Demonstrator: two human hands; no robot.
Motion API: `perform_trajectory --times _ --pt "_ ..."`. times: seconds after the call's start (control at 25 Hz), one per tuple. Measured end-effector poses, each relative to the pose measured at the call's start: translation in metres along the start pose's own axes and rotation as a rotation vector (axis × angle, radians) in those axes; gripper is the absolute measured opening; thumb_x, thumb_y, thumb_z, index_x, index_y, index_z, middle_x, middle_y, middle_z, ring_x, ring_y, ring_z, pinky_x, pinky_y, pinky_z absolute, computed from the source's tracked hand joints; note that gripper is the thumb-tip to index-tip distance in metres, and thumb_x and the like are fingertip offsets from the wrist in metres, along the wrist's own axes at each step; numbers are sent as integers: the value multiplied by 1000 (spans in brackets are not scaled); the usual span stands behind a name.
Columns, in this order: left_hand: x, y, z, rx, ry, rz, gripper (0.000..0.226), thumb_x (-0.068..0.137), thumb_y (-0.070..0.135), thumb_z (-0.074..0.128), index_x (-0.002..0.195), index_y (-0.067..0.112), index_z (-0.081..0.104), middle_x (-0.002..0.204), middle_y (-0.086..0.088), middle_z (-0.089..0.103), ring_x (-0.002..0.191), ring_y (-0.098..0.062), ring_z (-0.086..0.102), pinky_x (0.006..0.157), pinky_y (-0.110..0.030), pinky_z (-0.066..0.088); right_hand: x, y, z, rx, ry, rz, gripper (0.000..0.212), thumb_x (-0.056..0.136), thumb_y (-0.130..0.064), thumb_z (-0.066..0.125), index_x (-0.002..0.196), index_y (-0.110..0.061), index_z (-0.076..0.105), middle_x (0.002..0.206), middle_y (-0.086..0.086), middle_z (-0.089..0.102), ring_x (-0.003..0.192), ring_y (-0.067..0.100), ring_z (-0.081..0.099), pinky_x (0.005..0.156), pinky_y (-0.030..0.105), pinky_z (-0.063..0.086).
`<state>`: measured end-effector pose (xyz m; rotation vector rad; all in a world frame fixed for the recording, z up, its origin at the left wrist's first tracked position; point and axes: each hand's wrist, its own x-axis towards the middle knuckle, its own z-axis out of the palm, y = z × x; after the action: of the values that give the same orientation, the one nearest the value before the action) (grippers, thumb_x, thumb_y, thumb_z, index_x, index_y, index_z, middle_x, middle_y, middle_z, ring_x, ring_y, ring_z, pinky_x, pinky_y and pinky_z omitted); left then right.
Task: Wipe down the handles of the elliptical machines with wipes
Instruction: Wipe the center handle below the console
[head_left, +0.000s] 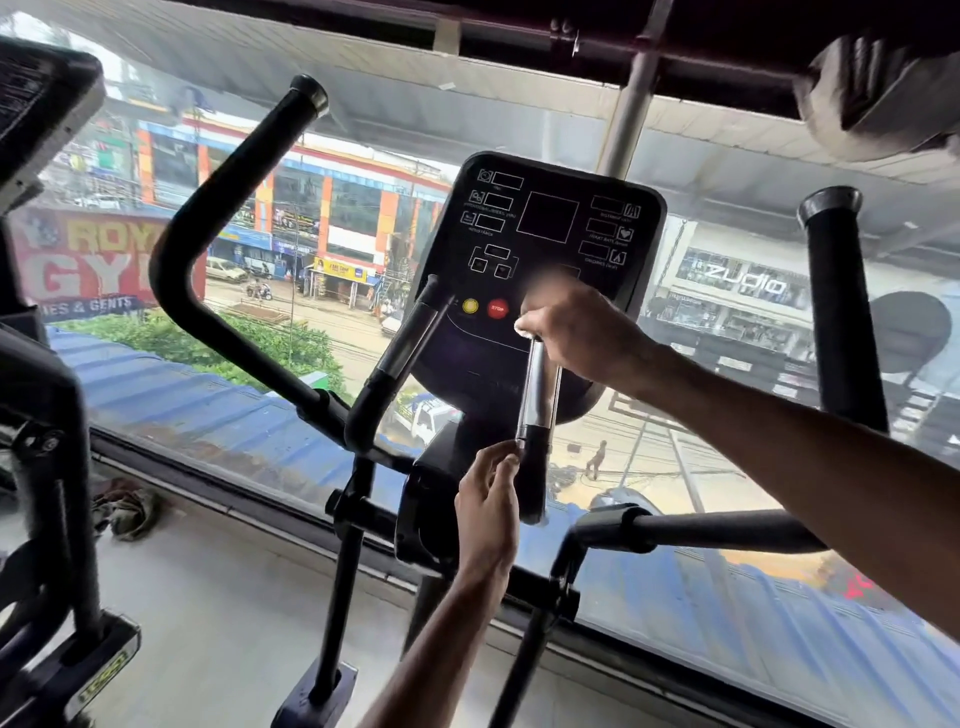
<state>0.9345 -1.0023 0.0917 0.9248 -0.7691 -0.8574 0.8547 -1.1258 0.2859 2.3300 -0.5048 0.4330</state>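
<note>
We look down at an elliptical machine whose dark console fills the upper centre of the frame, with a yellow button and a red stop button side by side near its lower edge. Just below the console, slightly right of centre, the chrome-banded handle stands nearly upright, and both hands are on it.

The right hand reaches in from the right edge and is closed over the top of this handle, fingers curled tightly round its tip. A pale blurred patch shows at the fingertips; we cannot tell what it is.

The left hand rises from the bottom centre. Its thumb and forefinger are pinched together against the handle's left edge, where the chrome band meets the black grip below. The other fingers are curled in, and we cannot tell whether anything lies between the fingertips.

A second short handle tilts up left of centre, untouched. 2 long black arms flank the console: a bent one in the upper left and a straight one at the right, both well apart from the hands.

Part of another machine fills the left edge. A crumpled cloth lies on the floor at the lower left, beside the window frame.
</note>
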Motion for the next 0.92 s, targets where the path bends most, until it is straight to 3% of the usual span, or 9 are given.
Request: perform_trajectory --times 0.12,0.2,0.28,0.4,0.52,0.64,0.76,0.92 --pt "-2 -9 -5 24 19 -3 23 100 19 54 98 24 77 92 5 78 92 -7 70 79 -19 51 7 -7 -5 1 -157 0 16 95 -13 70 89 -22 82 83 -5 72 82 10 48 74 29 53" --pt "-1 -17 -9 17 13 -32 27 92 32 53 96 22 77 90 -2 77 92 -20 71 85 -30 56 6 -18 -4 66 -221 44 13 95 -18 70 98 -23 82 92 -3 76 87 5 47 83 33 57" --pt "-2 -24 -12 5 -7 -75 34 85 35 49 98 21 77 91 -4 78 96 -27 72 90 -41 57 -3 -38 2 114 -310 24 12 94 -18 71 98 -23 81 95 -4 77 87 4 49 88 28 54" --pt "-5 -27 -16 -22 -8 -86 28 90 24 51 102 18 76 96 -4 79 98 -23 73 81 -30 54 -30 -80 12 61 -375 -106 14 85 -10 71 80 -21 77 78 -7 71 75 11 46 80 26 47" --pt "-5 -29 -21 -56 -29 -61 23 93 9 57 108 18 71 101 -5 78 97 -18 74 83 -26 56 -55 -113 17 87 -280 -191 23 61 -2 82 57 -19 67 58 -5 61 67 18 56 64 30 52" --pt "-7 -33 -29 -35 -50 4 33 93 4 69 119 24 67 108 0 76 102 -11 73 86 -26 59 -75 -130 28 114 -170 -166 15 69 -5 82 68 -16 71 66 -4 65 74 21 59 65 33 54" --pt "-9 -29 -39 31 -55 155 36 90 8 77 121 26 68 108 10 76 104 -5 70 85 -23 58 -95 -140 30 261 -6 32 4 91 -9 74 95 -10 73 87 3 71 85 26 65 73 39 60" --pt "-11 -29 -50 95 -61 223 23 92 14 77 112 24 75 101 9 77 95 -9 72 82 -21 56 -115 -158 24 507 174 409 17 91 -21 80 102 -13 70 99 -2 71 81 16 69 72 30 59"
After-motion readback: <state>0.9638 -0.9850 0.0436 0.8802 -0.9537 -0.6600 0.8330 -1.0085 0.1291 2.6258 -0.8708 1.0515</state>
